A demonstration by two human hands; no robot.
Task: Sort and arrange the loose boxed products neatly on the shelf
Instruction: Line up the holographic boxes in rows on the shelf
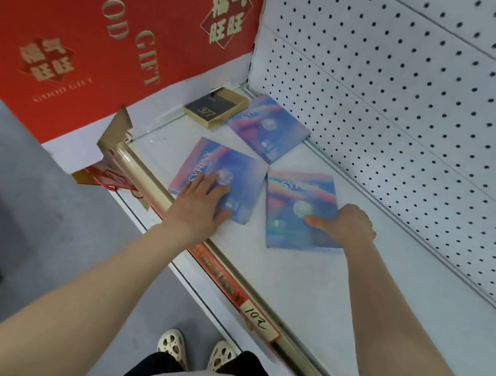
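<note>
Stage: early going, by my reading; nothing on the shelf point(306, 284) is lined up yet.
Left hand point(204, 203): I have it lying flat on the near-left blue box point(237, 166), fingers straight and pressing down on its cover, not curled round anything.
Right hand point(349, 227): my grip is on the right edge of the near-right blue box point(297, 203), thumb on top of the cover; the other fingers look tucked under the edge, though I can't see them.
Loose boxes: three matching blue boxes lie flat, each skewed at its own angle; the two under my hands sit close beside each other near the front rail point(227, 257).
Far blue box point(269, 127): back near the pegboard wall point(420, 102), untouched, its corner just beside a small dark box point(209, 108) marked 377.
Done so far: nothing I can count as tidy; no stack, no row.
Left to do: bring the three blue boxes square to one another, stacked or in a row, then decide where the odd dark box belongs.
Surroundings: a big red gift box point(86, 26) stands at the left end of the shelf, and a handwritten price tag point(256, 320) hangs on the rail.
</note>
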